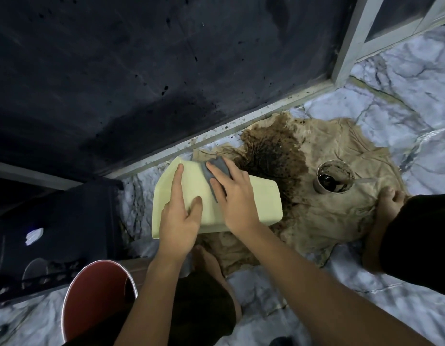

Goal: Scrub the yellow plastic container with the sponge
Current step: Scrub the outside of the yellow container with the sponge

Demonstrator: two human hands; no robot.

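Observation:
The pale yellow plastic container (261, 203) lies upside down over a stained beige cloth on the floor, in the middle of the head view. My left hand (180, 216) grips its near left side, index finger stretched along the bottom and thumb on top. My right hand (231, 193) presses a grey sponge (214, 171) flat against the container's upturned bottom near its far edge. Most of the sponge is hidden under my fingers.
A beige cloth (329, 216) with a dark brown stain covers the marble floor. A small round cup (335, 177) of dark liquid with a spoon stands on it at right. A red bucket (96, 298) sits at lower left. My feet (389, 203) rest nearby; a dark wall is behind.

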